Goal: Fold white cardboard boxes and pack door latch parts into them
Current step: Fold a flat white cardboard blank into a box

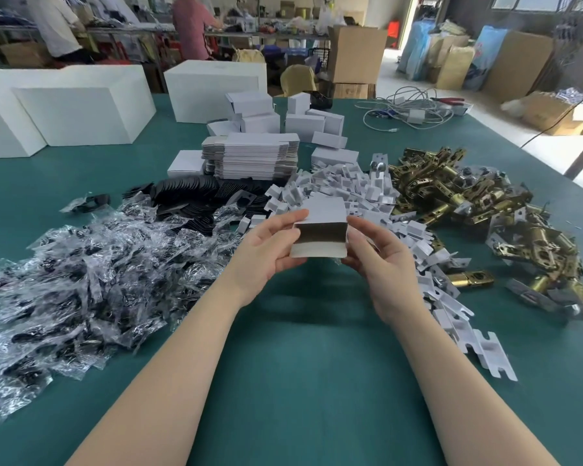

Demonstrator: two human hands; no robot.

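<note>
Here, largest first, placed against the stack of flat blanks (249,159).

Counter (300,364): green, one; bare patch kept nearest the body, likely as working room for folding.

Large white cartons (81,105): behind and left of the stack; three or four, edges merging, exact count not clear; probably outer cases for finished boxes.

Bagged parts heap (81,270): left of and nearer than the stack; clear bags, far too many to count; within the left arm's reach.

Brass latch heap (468,203): right of the stack; dozens, uncounted; one latch (472,279) lying loose at the heap's near edge.

White card inserts (350,193): between stack and brass heap, trailing nearer along the right; dozens.

Black plates (196,193): just in front of the stack, overlapped; dozens.

Stack of flat blanks: one pile, many sheets, kept flat to save room.

Folded small boxes (303,122): behind the stack; roughly ten, closed and set aside, seemingly done.

Box in work (320,228): one; held up off the counter, nearer than the stack, open end toward the camera, dark hollow showing, nothing visible inside.

Left hand (270,245): one; clamped on the box's left side, thumb over the top edge.

Right hand (377,253): one; fingers curled against the box's right side, steadying it while squared up.

Stage, as a judgement: box opened into a tube, flaps not yet tucked, nothing packed.
</note>
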